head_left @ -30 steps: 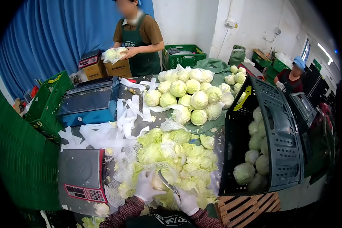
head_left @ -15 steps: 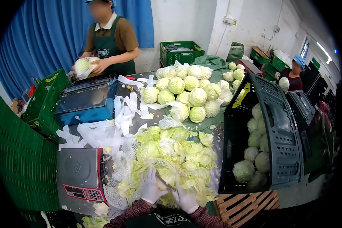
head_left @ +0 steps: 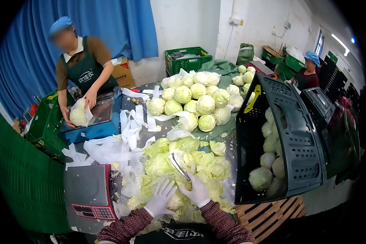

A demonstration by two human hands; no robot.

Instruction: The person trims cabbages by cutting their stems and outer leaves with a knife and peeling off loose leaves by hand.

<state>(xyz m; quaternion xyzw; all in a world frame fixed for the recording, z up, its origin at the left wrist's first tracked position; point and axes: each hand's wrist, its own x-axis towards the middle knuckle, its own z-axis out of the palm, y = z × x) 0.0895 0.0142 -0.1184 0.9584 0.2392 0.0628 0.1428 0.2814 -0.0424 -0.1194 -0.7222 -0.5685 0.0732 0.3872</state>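
Observation:
A white-gloved left hand, my left hand, lies with its fingers spread against a pale green cabbage low in the middle of the head view. My right hand, also gloved, grips a knife whose curved blade points forward and to the left over the leaves. Its fingers sit at the cabbage's right side. Loose cabbage leaves and white foam netting surround both hands. The palms hide part of the cabbage and the knife's handle.
A pile of cabbages stands farther back, some in netting. At right, a tilted dark crate holds more cabbages. A scale sits at left. Across the table, a co-worker holds a netted cabbage over a blue-sided machine. Another person stands far right.
My right hand has moved up, and the knife has swung from across the cabbage to pointing forward. My left hand has shifted slightly down. The co-worker has lowered the netted cabbage onto the machine.

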